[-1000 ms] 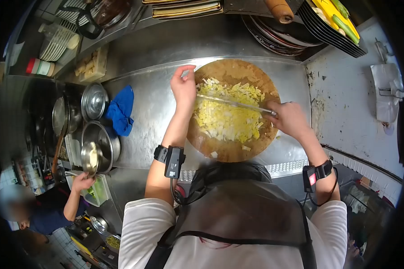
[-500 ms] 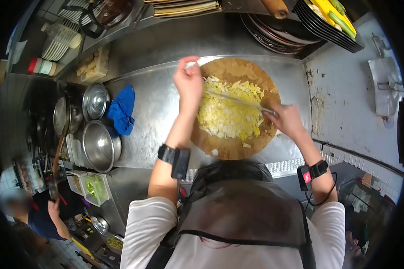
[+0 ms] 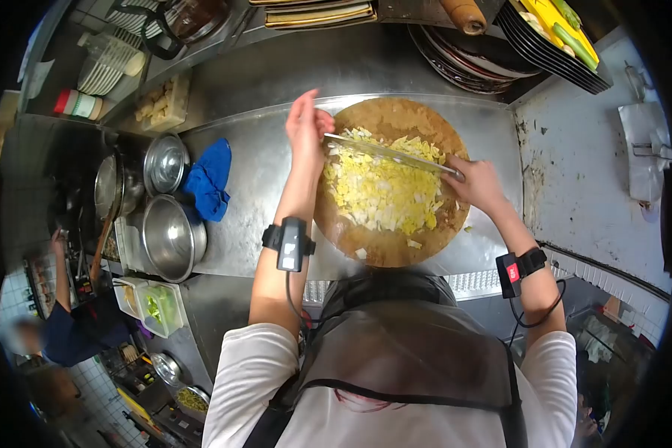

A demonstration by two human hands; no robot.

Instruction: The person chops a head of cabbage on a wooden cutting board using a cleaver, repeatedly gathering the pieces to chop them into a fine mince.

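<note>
My right hand (image 3: 476, 183) is closed around the handle of a kitchen knife (image 3: 388, 154). Its long blade lies slantwise over the far part of a spread of finely chopped yellow-white cabbage (image 3: 381, 196). Beneath the cabbage is a round wooden chopping board (image 3: 396, 255), with a few loose bits near its front edge. At the board's far left edge my left hand (image 3: 306, 128) is raised with fingers apart, close to the knife's tip; whether they touch cannot be made out.
Left of the board lie a blue cloth (image 3: 209, 179) and steel bowls (image 3: 173, 237). Farther left stands a plastic tub of green vegetables (image 3: 159, 308). Plates (image 3: 455, 60) and a rolling pin (image 3: 464, 15) are at the back. A co-worker (image 3: 75, 328) stands at lower left.
The knife blade has shifted slightly away from me, its tip now near my left hand. My left fingers have spread and straightened. The co-worker's arm has moved up toward the stove area.
</note>
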